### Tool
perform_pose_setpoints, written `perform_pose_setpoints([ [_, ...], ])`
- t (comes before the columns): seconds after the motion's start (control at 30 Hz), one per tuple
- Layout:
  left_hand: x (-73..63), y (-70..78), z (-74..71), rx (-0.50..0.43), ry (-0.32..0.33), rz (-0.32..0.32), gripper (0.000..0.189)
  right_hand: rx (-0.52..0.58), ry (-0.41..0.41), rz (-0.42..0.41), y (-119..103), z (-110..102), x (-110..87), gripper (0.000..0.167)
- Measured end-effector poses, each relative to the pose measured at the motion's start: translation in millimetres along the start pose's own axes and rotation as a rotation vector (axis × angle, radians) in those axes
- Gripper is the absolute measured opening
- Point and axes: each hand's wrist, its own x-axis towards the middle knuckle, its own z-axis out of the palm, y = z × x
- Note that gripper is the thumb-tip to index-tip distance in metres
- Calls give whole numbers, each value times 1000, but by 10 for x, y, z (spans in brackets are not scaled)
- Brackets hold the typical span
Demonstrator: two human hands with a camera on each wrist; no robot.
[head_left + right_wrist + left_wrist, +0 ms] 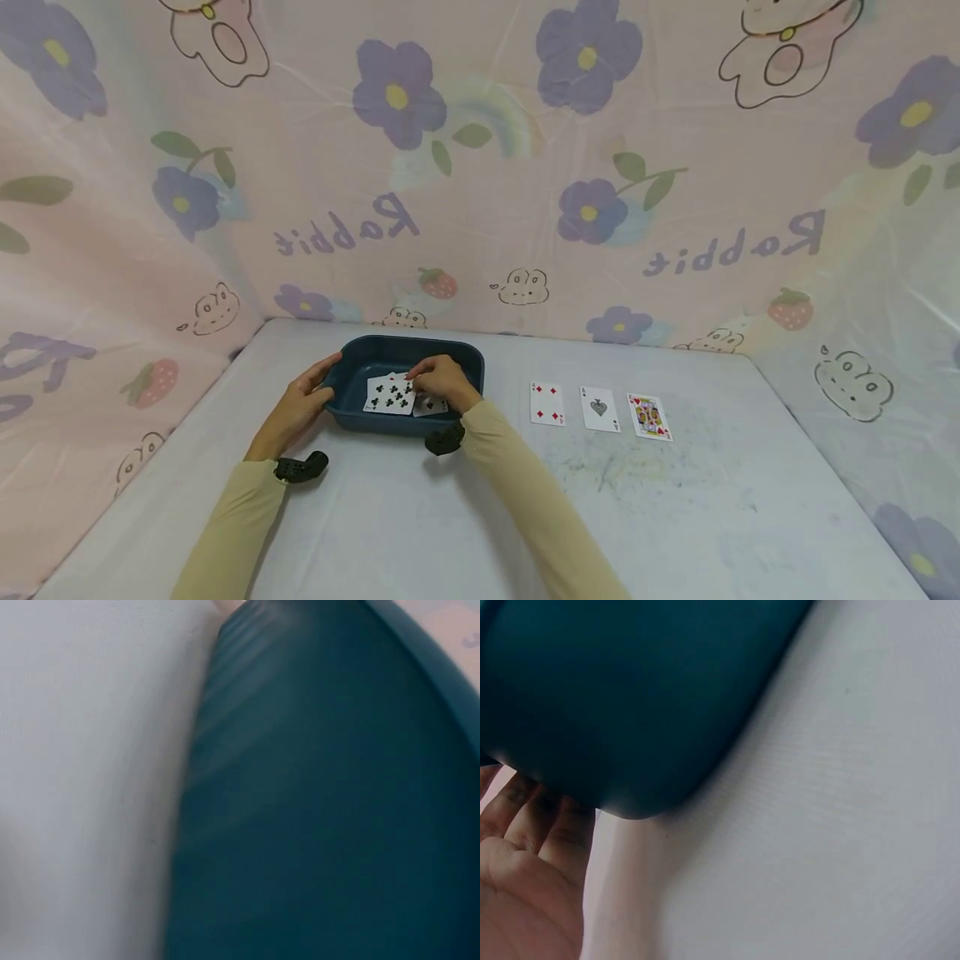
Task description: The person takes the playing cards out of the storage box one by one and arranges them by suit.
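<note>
Dark blue bin (pixel 390 426), clubs card (pixel 390 398) inside, just below-left of frame centre.
I see left hand (pixel 294 408) fingers gripping bin's left end; right hand's (pixel 446 382) at card, can't tell if pinching.

Plastic basin (pixel 390 424) (matt), smooth paper cards (pixel 388 396)

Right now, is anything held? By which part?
The left hand holds the bin by its left end; whether the right hand pinches a card is unclear.
</note>
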Motion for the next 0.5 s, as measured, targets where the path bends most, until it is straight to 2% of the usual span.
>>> perform_pose_setpoints([
  [0.17, 2, -9, 1, 5, -8, 14, 68, -20, -76, -25, -18, -62, -27, 18],
  [0.3, -6, -1, 5, -1, -9, 7, 68, 15, -109, -40, -14, -94, -42, 23],
  [0.5, -10, 17, 6, -8, -2, -6, 69, 67, -65, -48, -20, -117, -67, 24],
])
